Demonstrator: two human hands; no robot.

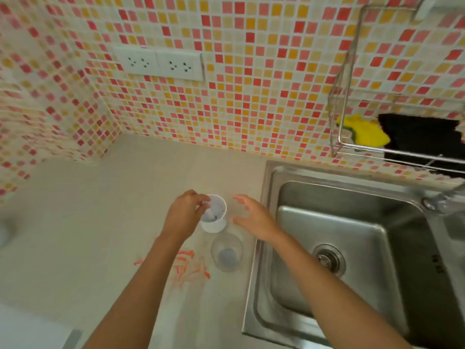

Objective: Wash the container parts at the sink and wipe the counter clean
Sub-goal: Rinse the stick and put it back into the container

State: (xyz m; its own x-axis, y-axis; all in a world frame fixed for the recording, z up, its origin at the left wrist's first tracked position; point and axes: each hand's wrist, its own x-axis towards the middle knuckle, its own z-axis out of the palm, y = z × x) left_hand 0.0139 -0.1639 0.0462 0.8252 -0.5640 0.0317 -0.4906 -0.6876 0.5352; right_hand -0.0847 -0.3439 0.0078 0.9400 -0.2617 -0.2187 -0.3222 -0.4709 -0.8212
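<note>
While the white cup point(214, 215) stands on the bench point(100, 222) beside the sink point(352, 235), its rim is pinched by the left hand point(185, 215). The right hand point(251, 216) is held just beside it, fingers spread, grasping nothing. A clear cup point(227, 251) is seen nearer, by orange marks point(191, 267).

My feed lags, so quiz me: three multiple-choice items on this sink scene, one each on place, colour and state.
1. Where is the clear glass cup?
A. in the sink
B. on the counter, nearer the camera than the white container
C. in the wire rack

2. What colour are the smears on the counter?
A. orange-red
B. blue
C. green

3. How is the right hand?
A. gripping the cup
B. open, holding nothing
C. in the sink

Key: 1 B, it stands just below the white container; 2 A, streaks beside the cup; 3 B, fingers spread beside the container.
</note>
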